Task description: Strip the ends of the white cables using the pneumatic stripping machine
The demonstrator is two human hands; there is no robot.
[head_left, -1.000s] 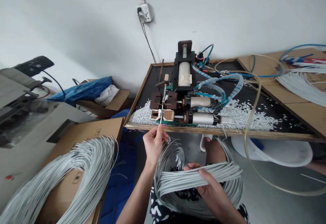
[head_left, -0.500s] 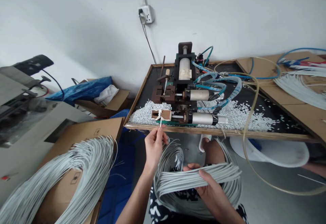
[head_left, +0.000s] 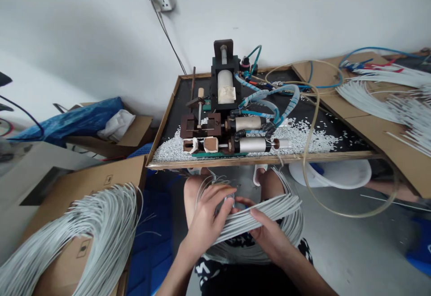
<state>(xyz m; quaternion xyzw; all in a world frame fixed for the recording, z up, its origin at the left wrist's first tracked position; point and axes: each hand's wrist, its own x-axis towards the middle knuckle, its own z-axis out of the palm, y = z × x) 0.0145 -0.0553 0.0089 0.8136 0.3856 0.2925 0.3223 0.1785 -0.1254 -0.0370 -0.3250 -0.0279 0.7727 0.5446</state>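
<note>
My right hand point(head_left: 269, 235) is wrapped around a bundle of pale grey wires point(head_left: 279, 207) above my lap, thumb on top. The rest of the bundle loops down over my legs. At the bundle's left part is my left hand point(head_left: 208, 215), fingers reaching over the wires, with a gap between thumb and forefinger; no single wire shows clearly in it. Ahead of my hands, at the bench's front edge, a small clamp with brown, white-edged pads point(head_left: 211, 144) stands with its pads apart. An air cylinder point(head_left: 255, 145) joins it on the right.
White clippings point(head_left: 310, 141) litter the black bench, which has a wooden rim point(head_left: 215, 163). A looped clear hose point(head_left: 311, 130) hangs over its front. More wires lie on cardboard at left point(head_left: 114, 219) and right point(head_left: 370, 101). A white basin point(head_left: 350, 173) sits underneath.
My left hand has come back from the clamp, where it held a wire end, down to the bundle. The clamp's pads have parted. The view has shifted, so the bench appears further left.
</note>
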